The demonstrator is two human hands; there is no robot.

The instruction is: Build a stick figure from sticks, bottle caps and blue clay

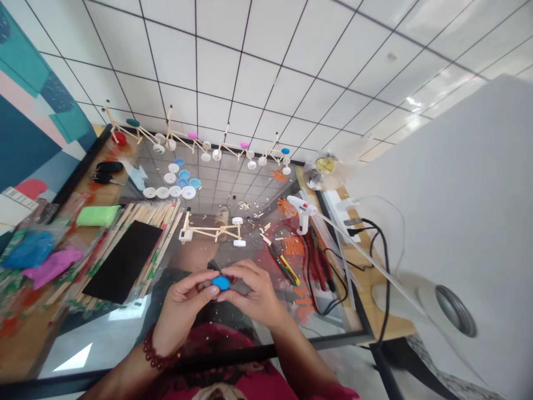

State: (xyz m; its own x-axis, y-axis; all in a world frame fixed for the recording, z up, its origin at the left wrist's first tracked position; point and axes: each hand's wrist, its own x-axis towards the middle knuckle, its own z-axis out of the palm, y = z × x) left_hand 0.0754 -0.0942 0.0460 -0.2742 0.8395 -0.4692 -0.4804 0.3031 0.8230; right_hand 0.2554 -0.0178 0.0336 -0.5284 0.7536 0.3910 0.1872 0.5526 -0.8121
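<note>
A small oval of blue modelling clay [221, 283] is pinched between my two hands above the glass tabletop. My left hand [189, 294], with a bead bracelet [155, 351] at its wrist, grips it with thumb and fingers from the left. From the other side, the thumb and fingers of my right hand [252, 289] close on it too. Just beyond my hands lies a tricycle model [214, 230] of wooden sticks with white bottle-cap wheels. Several similar stick models, such as one with a blue clay seat [278, 153], stand along the far edge.
To the left are bundled wooden sticks [170, 222], a black sheet [124, 261] and packs of green [97, 215] and pink clay [54, 265]. White caps [162, 192] sit further back. A glue gun [302, 214], cutter knife [290, 269], pliers [320, 258] and cables lie to the right.
</note>
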